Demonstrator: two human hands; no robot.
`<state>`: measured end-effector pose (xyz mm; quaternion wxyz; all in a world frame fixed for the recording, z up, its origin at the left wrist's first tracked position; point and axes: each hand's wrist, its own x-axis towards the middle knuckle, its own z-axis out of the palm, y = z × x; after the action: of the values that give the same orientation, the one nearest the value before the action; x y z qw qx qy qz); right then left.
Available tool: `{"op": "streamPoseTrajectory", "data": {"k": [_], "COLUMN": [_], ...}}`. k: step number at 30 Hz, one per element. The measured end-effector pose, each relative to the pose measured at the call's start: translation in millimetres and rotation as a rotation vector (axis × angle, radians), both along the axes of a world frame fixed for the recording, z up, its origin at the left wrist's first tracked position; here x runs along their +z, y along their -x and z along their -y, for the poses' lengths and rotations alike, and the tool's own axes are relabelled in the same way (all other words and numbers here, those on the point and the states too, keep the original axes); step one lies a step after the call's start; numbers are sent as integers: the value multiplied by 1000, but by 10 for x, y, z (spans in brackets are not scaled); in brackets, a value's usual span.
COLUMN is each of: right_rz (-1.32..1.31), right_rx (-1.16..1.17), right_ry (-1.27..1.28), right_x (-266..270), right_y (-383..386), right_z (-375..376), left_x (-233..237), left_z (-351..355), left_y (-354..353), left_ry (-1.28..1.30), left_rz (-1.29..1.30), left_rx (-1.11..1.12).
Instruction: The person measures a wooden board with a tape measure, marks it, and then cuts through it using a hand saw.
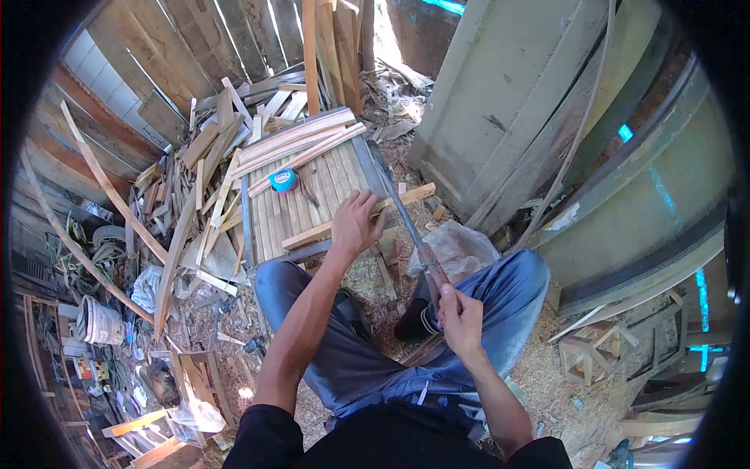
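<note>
My right hand [459, 319] is closed around the wooden handle of a handsaw [405, 213], seen nearly edge-on. Its long, narrow blade points up and away, crossing over a wooden strip [308, 236] near that strip's right end. My left hand [359, 223] grips the strip just left of the blade, fingers bent over it. The strip lies across the near edge of a low slatted wooden bench [269, 219] between my knees. Farther up the bench are a blue tape measure [283, 180], a thin dark tool [309, 194] and some longer wooden strips [305, 141].
Offcuts [211, 156] are heaped left of the bench. A clear plastic bag [453, 248] lies by my right knee, on a floor strewn with shavings. Large grey panels [500, 109] lean at the right, above a small wooden frame [590, 352]. At far left stands a white bucket [101, 322].
</note>
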<state>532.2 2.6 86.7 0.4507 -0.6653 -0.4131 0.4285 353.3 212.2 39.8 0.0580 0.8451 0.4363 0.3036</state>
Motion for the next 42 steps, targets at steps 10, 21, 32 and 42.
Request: {"op": "streamPoseTrajectory", "data": {"k": [10, 21, 32, 42], "right_rz": [106, 357, 324, 155], "right_rx": [-33, 59, 30, -48], "right_ry": [2, -60, 12, -114], "right_x": [-11, 268, 249, -89], "right_y": [25, 209, 34, 63], "right_z": [9, -739, 70, -584], "left_x": [-7, 9, 23, 45], "left_z": [1, -18, -26, 39], "left_y": [13, -5, 9, -5], "left_ry": [50, 15, 33, 77], "left_rz": [-37, 5, 24, -7], "left_rx": [3, -65, -57, 6]}}
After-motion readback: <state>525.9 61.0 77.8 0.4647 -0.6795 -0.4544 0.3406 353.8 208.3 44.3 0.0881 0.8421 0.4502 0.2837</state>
